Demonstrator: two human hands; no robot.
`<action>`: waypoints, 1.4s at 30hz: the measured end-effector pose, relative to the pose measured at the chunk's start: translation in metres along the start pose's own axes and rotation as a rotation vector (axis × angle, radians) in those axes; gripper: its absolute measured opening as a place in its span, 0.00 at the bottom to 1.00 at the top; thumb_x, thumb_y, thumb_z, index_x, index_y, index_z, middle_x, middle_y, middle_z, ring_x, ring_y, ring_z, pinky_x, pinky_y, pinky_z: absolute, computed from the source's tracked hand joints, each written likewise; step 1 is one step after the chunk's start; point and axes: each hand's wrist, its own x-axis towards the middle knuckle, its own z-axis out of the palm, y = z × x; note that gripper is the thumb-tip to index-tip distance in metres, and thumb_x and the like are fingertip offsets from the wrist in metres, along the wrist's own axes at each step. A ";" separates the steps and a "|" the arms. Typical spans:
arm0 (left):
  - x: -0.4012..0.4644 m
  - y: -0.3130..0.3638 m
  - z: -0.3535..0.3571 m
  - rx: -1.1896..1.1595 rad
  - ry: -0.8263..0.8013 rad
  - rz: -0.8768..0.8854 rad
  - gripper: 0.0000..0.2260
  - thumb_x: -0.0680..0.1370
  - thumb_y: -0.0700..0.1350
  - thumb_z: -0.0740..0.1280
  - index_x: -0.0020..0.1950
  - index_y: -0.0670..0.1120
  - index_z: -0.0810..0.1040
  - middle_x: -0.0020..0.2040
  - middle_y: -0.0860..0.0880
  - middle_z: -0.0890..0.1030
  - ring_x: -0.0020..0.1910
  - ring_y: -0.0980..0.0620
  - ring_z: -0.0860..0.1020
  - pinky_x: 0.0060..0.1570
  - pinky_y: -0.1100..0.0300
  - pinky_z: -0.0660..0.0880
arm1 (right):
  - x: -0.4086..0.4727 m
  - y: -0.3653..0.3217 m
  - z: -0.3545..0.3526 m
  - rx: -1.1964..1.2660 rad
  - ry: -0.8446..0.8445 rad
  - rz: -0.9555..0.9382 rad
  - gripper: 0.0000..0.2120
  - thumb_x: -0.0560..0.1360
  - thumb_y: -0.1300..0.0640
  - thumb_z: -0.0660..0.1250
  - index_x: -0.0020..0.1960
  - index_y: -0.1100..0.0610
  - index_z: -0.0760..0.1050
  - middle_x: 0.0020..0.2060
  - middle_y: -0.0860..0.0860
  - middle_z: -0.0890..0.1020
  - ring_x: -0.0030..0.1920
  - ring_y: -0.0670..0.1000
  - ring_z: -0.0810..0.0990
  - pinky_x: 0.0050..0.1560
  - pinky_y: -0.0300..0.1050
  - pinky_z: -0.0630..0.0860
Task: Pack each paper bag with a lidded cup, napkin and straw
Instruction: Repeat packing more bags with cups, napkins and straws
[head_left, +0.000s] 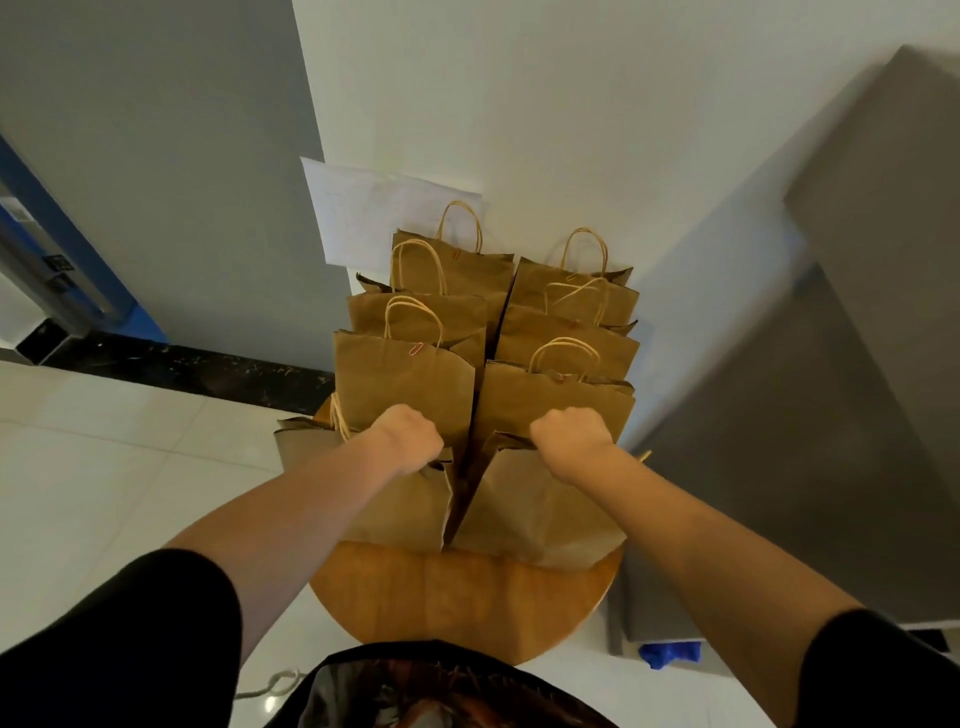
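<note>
Two rows of brown paper bags (483, 332) are being kept upright on a round wooden tabletop (462, 597); the nearest left bag (395, 504) is being gripped by the left hand (410, 439), the nearest right bag (540, 509) by the right hand (571, 436)

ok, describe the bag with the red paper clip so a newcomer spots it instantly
On the round wooden table, brown paper bags stand in two columns. Take the left column, the bag just beyond the left hand. It alone has a red clip on its top edge.
</note>
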 end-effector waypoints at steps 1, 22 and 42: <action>0.004 -0.003 -0.003 -0.001 0.011 -0.008 0.08 0.78 0.36 0.62 0.52 0.42 0.80 0.49 0.46 0.81 0.49 0.48 0.79 0.48 0.58 0.74 | 0.003 -0.001 -0.003 -0.005 0.018 0.005 0.08 0.78 0.65 0.59 0.50 0.59 0.76 0.48 0.55 0.80 0.48 0.55 0.79 0.41 0.44 0.69; -0.002 0.009 -0.060 -0.164 0.139 -0.101 0.08 0.79 0.46 0.63 0.55 0.44 0.76 0.48 0.47 0.77 0.50 0.47 0.77 0.43 0.57 0.70 | -0.012 -0.011 -0.020 0.169 0.294 0.181 0.15 0.80 0.47 0.56 0.56 0.57 0.73 0.52 0.54 0.79 0.53 0.55 0.77 0.43 0.46 0.68; -0.130 0.340 -0.181 -0.394 0.459 0.300 0.13 0.78 0.55 0.63 0.46 0.46 0.78 0.40 0.49 0.79 0.42 0.49 0.78 0.38 0.57 0.73 | -0.402 0.050 0.122 0.511 0.404 0.743 0.08 0.79 0.53 0.55 0.46 0.55 0.69 0.39 0.49 0.71 0.42 0.52 0.74 0.39 0.46 0.71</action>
